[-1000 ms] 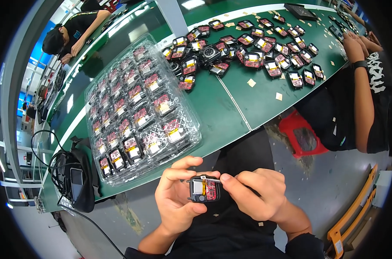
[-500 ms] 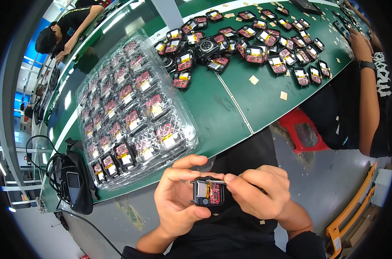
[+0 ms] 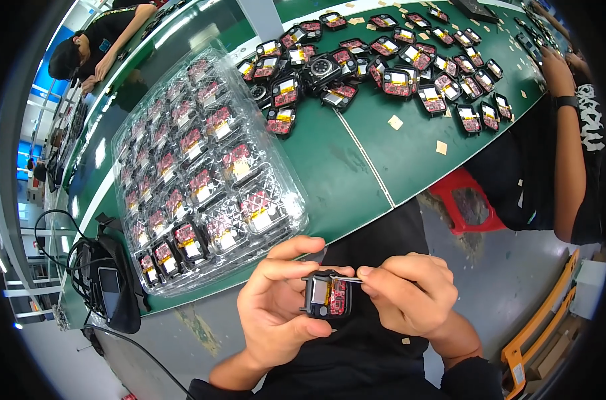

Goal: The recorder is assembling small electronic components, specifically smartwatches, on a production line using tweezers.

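Observation:
Between the fingers and thumb of my left hand is an open smartwatch case, black, with a silver-grey block, a yellow strip and a red circuit board inside. My right hand pinches a thin metal tool, which looks like tweezers. Its tip lies over the upper edge of the case; whether it touches a part inside I cannot tell. Both hands are in front of the table edge, above my lap. Nearest to them on the table is a clear plastic tray with similar watch cases in its compartments.
Many loose watch cases lie spread over the green table, with small tan squares among them. A black bag with cables sits at the left. A co-worker's arm and a red stool are at the right.
My right hand has drawn slightly to the right with the metal tool, so more of the tool shows. The watch case has shifted a little to the right in my left hand.

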Available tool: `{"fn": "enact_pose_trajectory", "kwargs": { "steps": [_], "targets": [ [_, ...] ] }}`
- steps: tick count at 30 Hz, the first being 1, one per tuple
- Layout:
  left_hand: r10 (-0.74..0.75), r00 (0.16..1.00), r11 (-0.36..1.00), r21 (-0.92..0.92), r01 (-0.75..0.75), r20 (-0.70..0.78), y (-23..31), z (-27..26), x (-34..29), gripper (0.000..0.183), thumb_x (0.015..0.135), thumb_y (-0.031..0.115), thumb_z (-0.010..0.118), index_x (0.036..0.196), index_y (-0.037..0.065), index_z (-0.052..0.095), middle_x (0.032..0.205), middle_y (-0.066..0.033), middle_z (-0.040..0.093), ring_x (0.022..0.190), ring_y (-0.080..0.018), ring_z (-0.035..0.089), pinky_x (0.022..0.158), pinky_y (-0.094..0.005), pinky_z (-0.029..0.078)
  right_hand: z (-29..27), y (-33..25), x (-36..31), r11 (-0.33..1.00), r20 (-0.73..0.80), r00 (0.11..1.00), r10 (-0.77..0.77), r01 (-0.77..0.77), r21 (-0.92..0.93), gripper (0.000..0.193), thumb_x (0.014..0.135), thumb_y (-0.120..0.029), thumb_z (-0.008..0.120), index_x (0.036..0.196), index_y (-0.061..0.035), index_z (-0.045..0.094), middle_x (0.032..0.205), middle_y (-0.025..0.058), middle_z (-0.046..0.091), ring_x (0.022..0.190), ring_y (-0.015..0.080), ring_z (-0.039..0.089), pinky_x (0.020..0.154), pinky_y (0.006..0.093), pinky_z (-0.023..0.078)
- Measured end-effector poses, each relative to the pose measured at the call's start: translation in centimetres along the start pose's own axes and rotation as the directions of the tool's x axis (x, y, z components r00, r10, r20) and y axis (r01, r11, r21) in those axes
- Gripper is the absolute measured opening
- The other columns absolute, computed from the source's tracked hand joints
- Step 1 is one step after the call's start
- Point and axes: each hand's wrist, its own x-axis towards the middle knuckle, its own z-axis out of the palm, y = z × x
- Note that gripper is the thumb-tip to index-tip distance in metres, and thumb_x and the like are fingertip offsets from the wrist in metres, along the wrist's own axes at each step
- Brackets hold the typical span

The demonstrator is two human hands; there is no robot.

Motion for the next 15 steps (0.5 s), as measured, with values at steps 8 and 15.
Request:
{"fn": "enact_pose_trajectory", "kwargs": {
  "steps": [8,15],
  "targets": [
    [-0.002,0.997,0.997,0.078,0.008,-0.079,-0.1,0.7,-0.1,0.064,0.08,0.021,0.09,0.128,-0.002,0.055,0.145,-0.0251,0.045,0.117,-0.041,0.067,0.097,-0.0467,0.06,0.1,-0.1,0.1,0.999,0.027,0.999,0.03,-0.03,0.022,0.032,0.068,0.001,0.086,0.098,0.0006,0.075,0.08,0.0057,0.062,0.057,0.0164,0.061,0.048,0.0268,0.049],
    [-0.051,0.992,0.999,0.001,0.052,-0.113,0.1,0.8,-0.8,0.064,0.077,0.001,0.089,0.132,-0.003,0.057,0.148,-0.0237,0.046,0.127,-0.0325,0.061,0.105,-0.0429,0.055,0.7,-0.2,-0.8,0.999,-0.021,1.0,0.006,-0.007,-0.035,0.031,0.069,0.002,0.086,0.098,0.0011,0.075,0.081,0.0058,0.062,0.056,0.0153,0.061,0.047,0.0267,0.049]
  ]
}}
